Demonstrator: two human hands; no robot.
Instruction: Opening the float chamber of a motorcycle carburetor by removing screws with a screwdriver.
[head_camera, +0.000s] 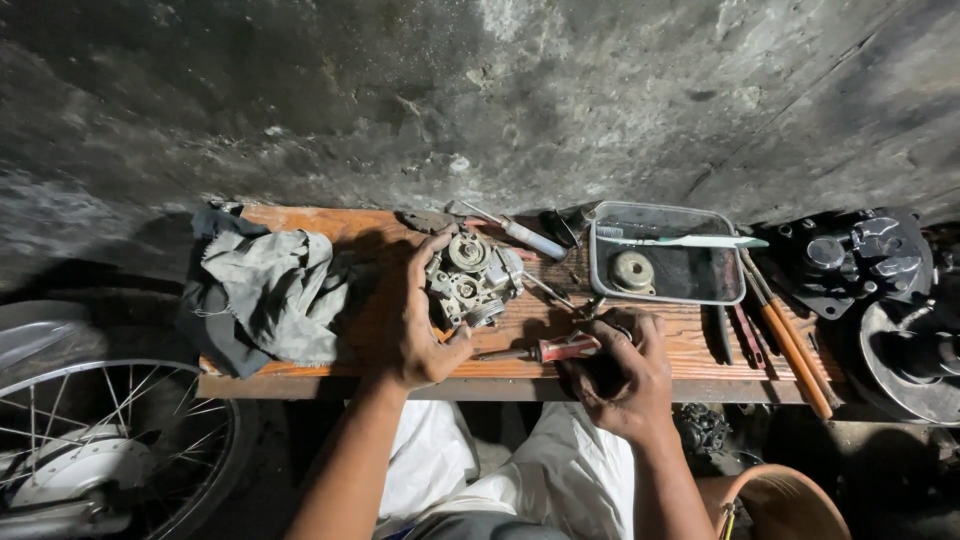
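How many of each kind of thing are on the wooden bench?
Carburetor, in left hand: 1
Red screwdriver, at right hand: 1
Rag: 1
Tray: 1
Toothbrush: 1
Wooden-handled tools: 2
Total: 7

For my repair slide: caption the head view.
Left hand steadies a carburetor on a wooden bench; right hand holds a red-handled screwdriver.

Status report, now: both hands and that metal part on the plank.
Left hand gripping carburetor on wooden plank. Right hand closed on screwdriver, red handle. Grey rag left, metal tray right; nothing between the hands.
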